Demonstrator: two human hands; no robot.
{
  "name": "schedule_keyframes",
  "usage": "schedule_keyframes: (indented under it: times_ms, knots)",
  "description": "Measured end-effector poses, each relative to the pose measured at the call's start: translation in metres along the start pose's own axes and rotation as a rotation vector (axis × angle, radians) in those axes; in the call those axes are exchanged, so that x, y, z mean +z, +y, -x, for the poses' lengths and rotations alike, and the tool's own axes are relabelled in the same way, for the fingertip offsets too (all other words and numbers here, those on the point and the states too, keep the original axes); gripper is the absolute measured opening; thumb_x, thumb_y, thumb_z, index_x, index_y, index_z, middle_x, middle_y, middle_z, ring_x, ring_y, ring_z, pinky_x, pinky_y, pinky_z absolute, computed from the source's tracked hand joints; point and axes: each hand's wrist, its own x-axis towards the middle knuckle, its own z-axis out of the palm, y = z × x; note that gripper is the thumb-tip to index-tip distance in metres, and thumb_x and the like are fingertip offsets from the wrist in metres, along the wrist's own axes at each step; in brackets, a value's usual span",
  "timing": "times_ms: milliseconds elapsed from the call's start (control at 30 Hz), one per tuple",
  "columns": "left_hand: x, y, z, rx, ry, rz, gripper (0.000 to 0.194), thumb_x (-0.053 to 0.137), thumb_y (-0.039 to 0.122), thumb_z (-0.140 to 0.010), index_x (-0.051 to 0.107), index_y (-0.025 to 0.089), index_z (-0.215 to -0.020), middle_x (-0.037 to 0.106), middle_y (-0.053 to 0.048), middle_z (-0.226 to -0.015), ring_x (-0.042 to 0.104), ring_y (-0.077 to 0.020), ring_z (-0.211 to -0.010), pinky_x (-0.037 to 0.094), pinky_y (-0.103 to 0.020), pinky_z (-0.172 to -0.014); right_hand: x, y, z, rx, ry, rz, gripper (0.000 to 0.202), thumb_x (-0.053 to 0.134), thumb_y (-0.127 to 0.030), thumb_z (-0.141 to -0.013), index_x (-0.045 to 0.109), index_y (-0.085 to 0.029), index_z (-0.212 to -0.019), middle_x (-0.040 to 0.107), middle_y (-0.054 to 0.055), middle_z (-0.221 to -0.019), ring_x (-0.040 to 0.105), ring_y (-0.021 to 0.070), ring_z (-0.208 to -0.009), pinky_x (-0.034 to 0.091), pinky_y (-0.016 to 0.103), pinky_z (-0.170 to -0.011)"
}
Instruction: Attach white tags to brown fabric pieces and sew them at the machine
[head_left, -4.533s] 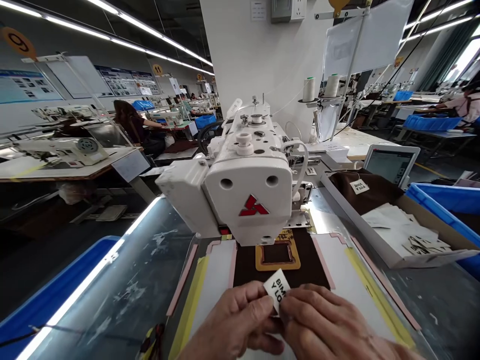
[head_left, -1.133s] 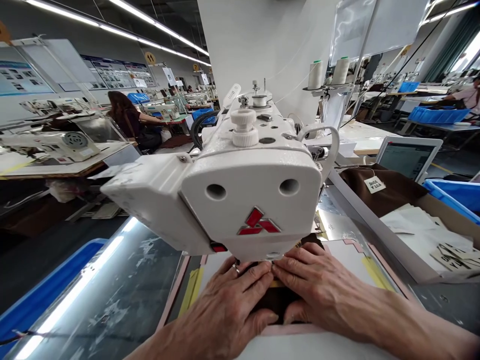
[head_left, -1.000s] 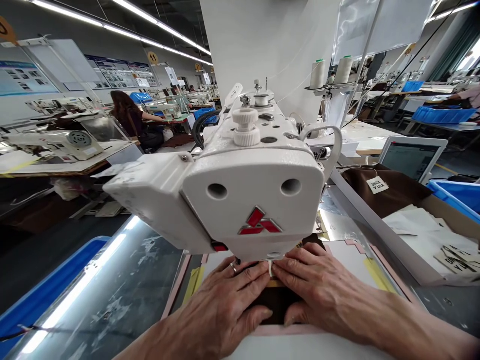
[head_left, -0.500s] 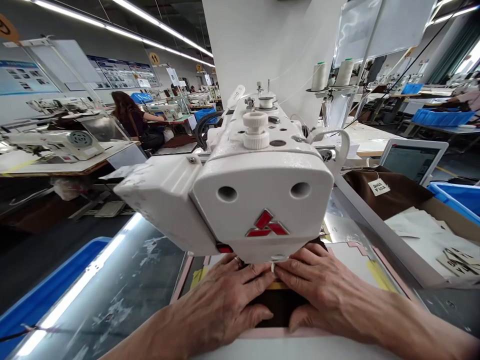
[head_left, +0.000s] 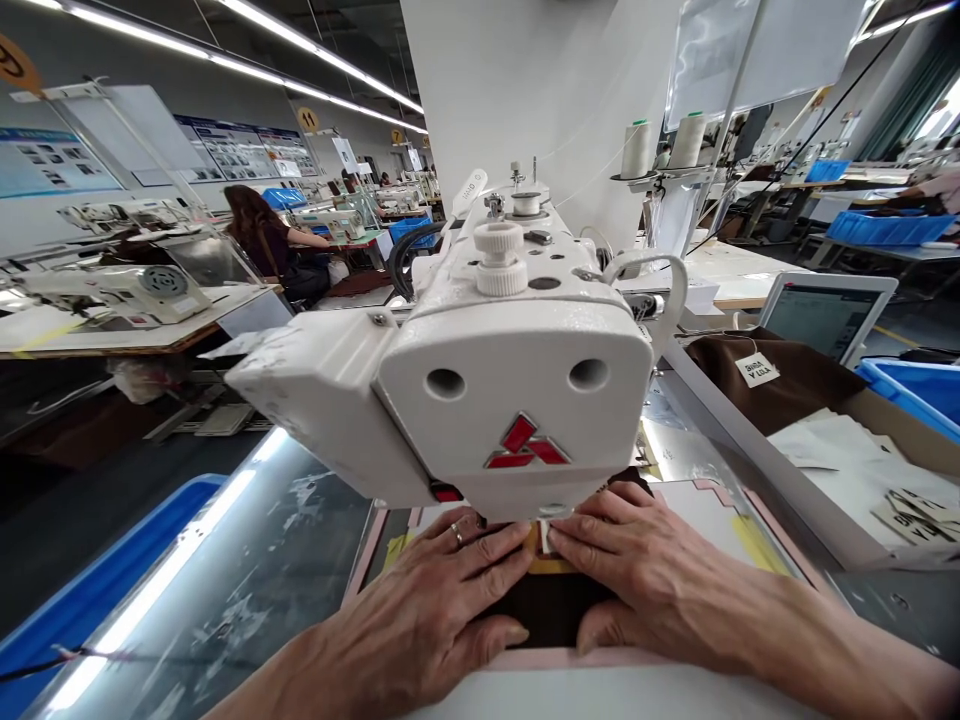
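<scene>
My left hand [head_left: 442,585] lies open and flat under the white sewing machine head [head_left: 517,350], its fingers stretched over a dark brown piece [head_left: 555,605]. Opposite it, my right hand [head_left: 649,560] also rests flat with fingers extended, pressing on the same piece. Between my fingertips shows a small white piece [head_left: 546,538], which my right fingertips touch. A yellow strip [head_left: 551,566] crosses the brown piece just below. Pink edging [head_left: 570,657] frames the white template plate [head_left: 686,505] around the work. The machine head hides the needle area.
To the right, a box holds brown material [head_left: 772,380] and white tags [head_left: 847,470], with a tablet [head_left: 829,315] behind. Thread cones [head_left: 637,150] stand at the back. A lit strip [head_left: 180,560] and blue bin [head_left: 97,590] are at left. A person [head_left: 262,240] sits farther off.
My left fingertips have drawn a little to the left, away from the right ones, so the gap is wider and more of the white piece and yellow strip shows. My right hand has barely moved.
</scene>
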Motion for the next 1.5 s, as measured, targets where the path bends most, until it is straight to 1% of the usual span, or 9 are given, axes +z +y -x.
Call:
schedule_keyframes:
  times_ms: [267,400,533,600,733,833,1033,1367,1500]
  knots:
    - [0.009,-0.004,0.005,0.018,-0.005,-0.022,0.061,0.047,0.044,-0.107,0.036,0.019,-0.161,0.038,-0.002,-0.164,0.057,-0.0362,-0.134,0.052,-0.057,-0.106,0.002,0.005,0.003,-0.024,-0.012,0.002,0.067,0.083,-0.060,-0.105,0.053,-0.019,-0.149,0.042,0.003,-0.152,0.045,0.0292,-0.122,0.033,0.048,-0.112]
    - [0.004,0.001,0.001,0.016,0.026,-0.005,0.058,0.049,0.043,-0.106,0.042,0.018,-0.158,0.048,-0.004,-0.159,0.062,-0.0352,-0.127,0.055,-0.057,-0.102,0.004,0.004,0.000,-0.012,-0.015,0.010,0.066,0.085,-0.061,-0.102,0.057,-0.018,-0.144,0.046,0.004,-0.148,0.048,0.0289,-0.118,0.037,0.047,-0.108]
    - [-0.003,0.021,-0.015,-0.055,0.255,0.069,0.036,0.045,0.021,-0.106,0.058,0.013,-0.139,0.073,-0.008,-0.120,0.072,-0.0247,-0.101,0.061,-0.044,-0.089,0.004,0.003,0.001,-0.029,0.015,-0.003,0.066,0.087,-0.062,-0.100,0.061,-0.016,-0.140,0.049,0.006,-0.144,0.049,0.0296,-0.117,0.039,0.045,-0.107]
    - [-0.004,0.031,-0.025,-0.094,0.276,0.067,0.035,0.043,0.014,-0.103,0.059,0.010,-0.134,0.073,-0.007,-0.096,0.071,-0.0232,-0.082,0.062,-0.041,-0.071,0.000,0.003,0.001,-0.042,0.042,-0.027,0.059,0.089,-0.055,-0.101,0.063,-0.016,-0.136,0.049,0.007,-0.143,0.050,0.0292,-0.118,0.040,0.043,-0.107]
    - [-0.002,0.040,-0.034,-0.166,0.229,0.075,0.030,0.047,0.012,-0.100,0.060,0.011,-0.128,0.068,-0.005,-0.087,0.069,-0.0234,-0.072,0.059,-0.041,-0.059,-0.013,0.004,-0.004,-0.008,0.218,-0.059,0.008,0.065,-0.021,-0.115,0.068,-0.014,-0.118,0.057,0.009,-0.122,0.056,0.0262,-0.102,0.046,0.039,-0.093]
    - [-0.001,0.040,-0.032,-0.180,0.236,0.100,0.026,0.052,0.013,-0.100,0.061,0.015,-0.124,0.067,-0.005,-0.091,0.069,-0.0233,-0.076,0.058,-0.040,-0.061,-0.020,0.008,-0.019,0.134,0.254,0.035,0.019,0.058,-0.005,-0.109,0.066,-0.013,-0.095,0.057,0.006,-0.098,0.056,0.0222,-0.084,0.044,0.031,-0.075]
    - [0.000,0.036,-0.034,-0.217,0.216,0.081,0.035,0.052,0.024,-0.104,0.053,0.015,-0.137,0.069,-0.005,-0.090,0.072,-0.0266,-0.074,0.057,-0.042,-0.055,-0.020,0.012,-0.051,0.210,0.027,0.124,0.013,0.078,-0.006,-0.100,0.068,-0.015,-0.097,0.059,0.001,-0.093,0.054,0.0174,-0.073,0.027,0.027,-0.056]
    - [-0.001,0.031,-0.043,-0.313,-0.055,0.243,0.031,0.039,0.034,-0.109,0.062,0.026,-0.127,0.073,-0.002,-0.103,0.075,-0.0286,-0.093,0.061,-0.048,-0.070,-0.013,0.010,-0.058,0.243,-0.025,0.181,0.010,0.077,-0.010,-0.089,0.069,-0.015,-0.092,0.061,0.002,-0.091,0.055,0.0210,-0.076,0.027,0.028,-0.059]
    - [-0.001,0.030,-0.042,-0.321,-0.091,0.258,0.035,0.033,0.036,-0.110,0.057,0.022,-0.132,0.072,-0.004,-0.099,0.075,-0.0303,-0.091,0.060,-0.051,-0.070,-0.025,0.012,-0.057,0.285,-0.027,-0.035,0.012,0.078,-0.010,-0.088,0.067,-0.014,-0.083,0.063,0.003,-0.089,0.058,0.0212,-0.079,0.037,0.025,-0.066]
